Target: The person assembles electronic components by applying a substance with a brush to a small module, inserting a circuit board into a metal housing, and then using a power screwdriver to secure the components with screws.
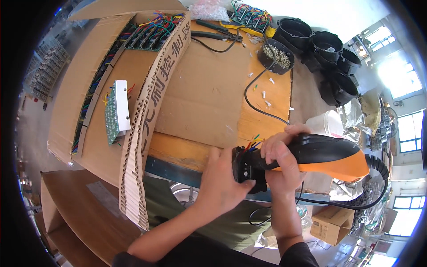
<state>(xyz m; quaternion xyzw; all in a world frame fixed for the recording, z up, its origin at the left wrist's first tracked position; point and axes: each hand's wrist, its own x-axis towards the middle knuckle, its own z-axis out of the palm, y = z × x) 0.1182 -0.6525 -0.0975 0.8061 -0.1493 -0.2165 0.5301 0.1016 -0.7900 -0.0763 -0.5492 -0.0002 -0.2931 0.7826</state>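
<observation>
My right hand [283, 160] is wrapped round the body of an orange-and-black corded power tool [331, 153], near its front end. Its thick black cable leaves the rear at the right. Closed round a black part [240, 165] at the tool's front is my left hand [222, 180]. Short coloured wires [253, 142] stick up there. Whether the black part belongs to the tool or is separate, I cannot tell. Both hands are at the bench's near edge. To the left, a green circuit board with a white plate [119, 109] rests on cardboard.
An open cardboard box [153, 89] holds several wired circuit boards [153, 33]. A black bowl [275, 51] of small pale connectors sits at the back, beside several black pots [296, 33]. Pliers [213, 31] lie at the far edge. A white tub [327, 123] stands behind the tool.
</observation>
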